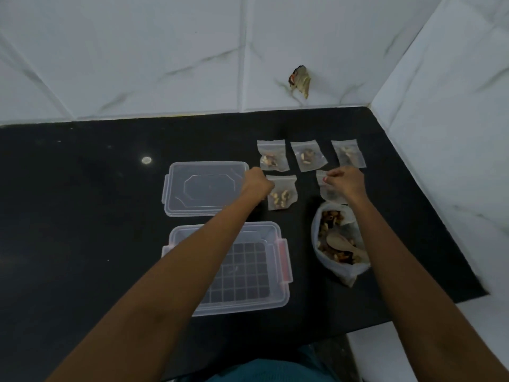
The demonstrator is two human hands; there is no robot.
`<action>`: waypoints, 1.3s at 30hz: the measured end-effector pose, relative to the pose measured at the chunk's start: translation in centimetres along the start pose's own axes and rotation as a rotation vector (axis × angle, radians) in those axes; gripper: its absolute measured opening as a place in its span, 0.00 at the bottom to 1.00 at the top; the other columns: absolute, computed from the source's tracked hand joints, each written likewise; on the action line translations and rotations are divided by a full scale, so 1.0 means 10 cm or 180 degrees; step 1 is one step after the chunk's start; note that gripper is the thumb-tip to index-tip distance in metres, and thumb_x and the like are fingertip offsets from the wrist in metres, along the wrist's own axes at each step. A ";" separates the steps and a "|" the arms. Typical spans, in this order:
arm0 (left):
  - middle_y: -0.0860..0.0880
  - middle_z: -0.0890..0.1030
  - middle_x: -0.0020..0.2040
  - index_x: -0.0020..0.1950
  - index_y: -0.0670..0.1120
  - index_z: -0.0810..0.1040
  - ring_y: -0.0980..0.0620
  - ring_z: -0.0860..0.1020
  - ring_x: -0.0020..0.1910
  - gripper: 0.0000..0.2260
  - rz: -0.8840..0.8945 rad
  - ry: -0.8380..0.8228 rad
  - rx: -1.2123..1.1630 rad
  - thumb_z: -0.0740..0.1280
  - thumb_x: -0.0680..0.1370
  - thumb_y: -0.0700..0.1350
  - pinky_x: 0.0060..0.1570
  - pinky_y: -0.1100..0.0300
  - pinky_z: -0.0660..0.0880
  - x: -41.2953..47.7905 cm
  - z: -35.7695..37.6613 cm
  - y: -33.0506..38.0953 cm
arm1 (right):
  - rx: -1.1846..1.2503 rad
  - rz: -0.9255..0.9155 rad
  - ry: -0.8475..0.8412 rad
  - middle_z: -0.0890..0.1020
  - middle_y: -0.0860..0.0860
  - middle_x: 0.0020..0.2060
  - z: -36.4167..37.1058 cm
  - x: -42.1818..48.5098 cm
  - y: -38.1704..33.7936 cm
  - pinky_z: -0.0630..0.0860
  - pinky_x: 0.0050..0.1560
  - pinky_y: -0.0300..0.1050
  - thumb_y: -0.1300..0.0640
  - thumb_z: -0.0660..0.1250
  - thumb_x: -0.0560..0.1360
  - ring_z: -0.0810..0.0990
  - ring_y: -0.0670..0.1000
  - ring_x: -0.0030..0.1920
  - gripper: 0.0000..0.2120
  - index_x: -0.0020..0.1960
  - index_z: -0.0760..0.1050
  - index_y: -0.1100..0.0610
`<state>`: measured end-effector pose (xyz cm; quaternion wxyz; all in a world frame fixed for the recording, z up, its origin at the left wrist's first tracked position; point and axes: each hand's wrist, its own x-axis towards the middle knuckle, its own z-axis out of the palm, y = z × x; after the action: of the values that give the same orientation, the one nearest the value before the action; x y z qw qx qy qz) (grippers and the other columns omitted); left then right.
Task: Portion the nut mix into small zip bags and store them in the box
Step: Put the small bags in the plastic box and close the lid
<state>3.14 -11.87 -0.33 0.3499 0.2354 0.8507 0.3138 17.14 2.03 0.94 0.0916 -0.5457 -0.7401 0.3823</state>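
Last portion, likely: left hand (pixel 257 183) pinches a nut-filled clear zip bag (pixel 282 194), right hand (pixel 345 181) pinches the empty-looking bag (pixel 326 190) at 3 o'clock, which needs filling before boxing.

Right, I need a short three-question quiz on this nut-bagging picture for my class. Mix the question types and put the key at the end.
1. True or false: the clear box already holds zip bags.
2. Where is the wooden spoon? A) in the big bag of nut mix; B) on the lid; C) in the box.
3. How many small zip bags lie on the counter, counting those under the hands?

Key: 1 false; 2 A; 3 five.
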 end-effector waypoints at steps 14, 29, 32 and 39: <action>0.41 0.76 0.61 0.63 0.39 0.72 0.44 0.75 0.59 0.18 -0.0523 0.0193 0.0593 0.66 0.76 0.45 0.57 0.55 0.72 0.12 0.46 0.22 | 0.0032 0.0715 -0.0111 0.75 0.56 0.43 -0.19 0.41 0.57 0.70 0.44 0.47 0.44 0.74 0.66 0.77 0.55 0.46 0.19 0.45 0.74 0.57; 0.40 0.76 0.59 0.62 0.38 0.71 0.44 0.77 0.57 0.21 -0.0697 0.0100 -0.0485 0.71 0.73 0.44 0.58 0.49 0.75 0.14 0.52 0.10 | 0.0184 0.0889 -0.0101 0.75 0.60 0.61 -0.03 0.38 0.41 0.73 0.49 0.47 0.48 0.76 0.65 0.75 0.59 0.59 0.31 0.62 0.72 0.64; 0.40 0.77 0.59 0.62 0.38 0.72 0.44 0.77 0.56 0.20 -0.0713 0.0098 -0.0722 0.71 0.73 0.43 0.57 0.49 0.76 0.15 0.50 0.07 | 0.0404 0.0992 -0.0096 0.75 0.60 0.61 0.01 0.38 0.36 0.72 0.48 0.45 0.56 0.75 0.68 0.75 0.58 0.60 0.28 0.63 0.70 0.65; 0.40 0.77 0.60 0.63 0.38 0.72 0.44 0.77 0.58 0.19 -0.0542 0.0026 -0.1381 0.69 0.74 0.39 0.57 0.51 0.75 0.00 0.32 0.10 | 0.0660 0.0679 -0.0103 0.80 0.59 0.54 -0.01 0.29 0.31 0.74 0.47 0.43 0.60 0.73 0.69 0.79 0.55 0.53 0.17 0.56 0.76 0.63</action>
<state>5.72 -9.98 -1.45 0.4141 0.0807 0.7815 0.4596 18.38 4.93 -1.89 0.0944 -0.6026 -0.6358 0.4730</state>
